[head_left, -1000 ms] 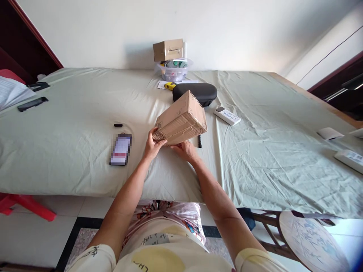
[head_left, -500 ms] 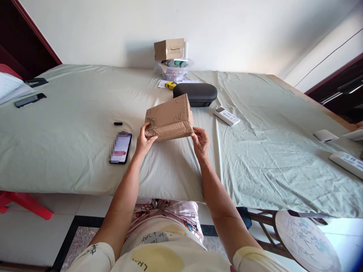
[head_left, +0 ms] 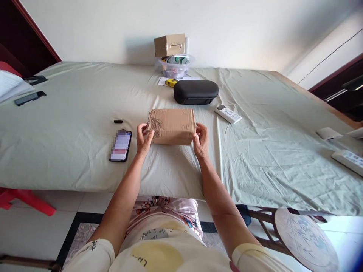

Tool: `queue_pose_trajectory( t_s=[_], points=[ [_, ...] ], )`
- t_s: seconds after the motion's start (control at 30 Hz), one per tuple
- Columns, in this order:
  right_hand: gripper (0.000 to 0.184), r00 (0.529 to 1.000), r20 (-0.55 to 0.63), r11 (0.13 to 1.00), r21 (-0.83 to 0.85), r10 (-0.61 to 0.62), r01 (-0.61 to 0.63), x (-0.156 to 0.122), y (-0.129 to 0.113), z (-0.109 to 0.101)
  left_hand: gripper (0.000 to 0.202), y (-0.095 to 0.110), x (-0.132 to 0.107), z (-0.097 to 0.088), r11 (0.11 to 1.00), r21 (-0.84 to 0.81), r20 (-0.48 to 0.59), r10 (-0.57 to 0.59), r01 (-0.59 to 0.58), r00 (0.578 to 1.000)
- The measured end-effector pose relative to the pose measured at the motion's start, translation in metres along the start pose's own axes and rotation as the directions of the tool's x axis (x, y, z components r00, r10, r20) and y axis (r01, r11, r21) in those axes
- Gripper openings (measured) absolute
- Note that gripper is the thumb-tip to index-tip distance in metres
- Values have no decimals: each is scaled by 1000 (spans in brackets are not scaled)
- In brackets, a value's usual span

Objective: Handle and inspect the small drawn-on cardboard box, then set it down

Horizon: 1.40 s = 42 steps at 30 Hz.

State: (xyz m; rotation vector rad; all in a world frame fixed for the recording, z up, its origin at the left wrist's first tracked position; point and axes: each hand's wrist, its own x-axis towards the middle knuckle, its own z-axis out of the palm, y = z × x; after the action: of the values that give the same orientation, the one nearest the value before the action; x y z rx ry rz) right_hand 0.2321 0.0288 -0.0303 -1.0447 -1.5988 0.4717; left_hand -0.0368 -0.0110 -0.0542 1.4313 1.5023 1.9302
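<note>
A brown cardboard box [head_left: 172,125] lies flat on the pale green sheet of the bed [head_left: 70,124], near its front edge. My left hand [head_left: 144,139] grips the box's left end with the fingers curled round the corner. My right hand [head_left: 200,139] holds the box's right end the same way. A smartphone [head_left: 121,145] with a lit screen lies just left of my left hand. A small black object [head_left: 118,121] rests beyond the phone.
A black hard case [head_left: 195,91] lies behind the box, a white remote [head_left: 227,114] to its right. By the wall stand a clear tub [head_left: 176,67] with a small cardboard box [head_left: 169,45] on top. More remotes [head_left: 347,158] lie far right, a dark phone [head_left: 30,98] far left.
The box was held tilted above the bed, then turned level and lowered flat onto the sheet. My right hand moved from under the box to its right end.
</note>
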Motion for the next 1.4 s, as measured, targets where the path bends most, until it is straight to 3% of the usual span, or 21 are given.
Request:
queue_pose_trajectory(
  t_s=[0.2, 0.4, 0.5, 0.63, 0.77, 0.97, 1.1, 1.27, 1.4],
  points=[
    [61, 999, -6, 996, -81, -31, 31, 0, -4, 3, 71, 7, 1, -1, 985, 115, 91, 123, -133, 988],
    [57, 1000, 2, 985, -173, 2, -2, -3, -2, 5, 73, 5, 0, -1, 985, 125, 129, 100, -116, 987],
    [58, 1000, 0, 970, -245, 7, -7, -6, -8, 10, 69, 4, -3, 3, 983, 135, 109, 106, -121, 988],
    [68, 999, -37, 948, -319, 2, -14, -12, -19, 19, 57, 7, -11, 14, 960, 230, 5, 163, -160, 987],
    [69, 999, -23, 931, -361, 44, -50, -15, -27, 24, 59, 12, -21, 26, 940, 322, -63, 141, -113, 988],
    [48, 999, -38, 922, -386, 3, -17, -15, -27, 21, 47, 19, -25, 32, 879, 455, -19, 169, -142, 985],
    [39, 998, -4, 921, -387, -57, 51, -20, -28, 23, 36, 19, -24, 33, 880, 442, -11, 199, -173, 980],
    [36, 981, 125, 931, -317, -146, 180, -31, -35, 31, 39, 15, -27, 33, 911, 299, 127, 257, -284, 958],
    [32, 953, 231, 939, -235, -198, 252, -39, -38, 37, 53, 15, -28, 29, 904, 255, 251, 281, -343, 926]
  ],
)
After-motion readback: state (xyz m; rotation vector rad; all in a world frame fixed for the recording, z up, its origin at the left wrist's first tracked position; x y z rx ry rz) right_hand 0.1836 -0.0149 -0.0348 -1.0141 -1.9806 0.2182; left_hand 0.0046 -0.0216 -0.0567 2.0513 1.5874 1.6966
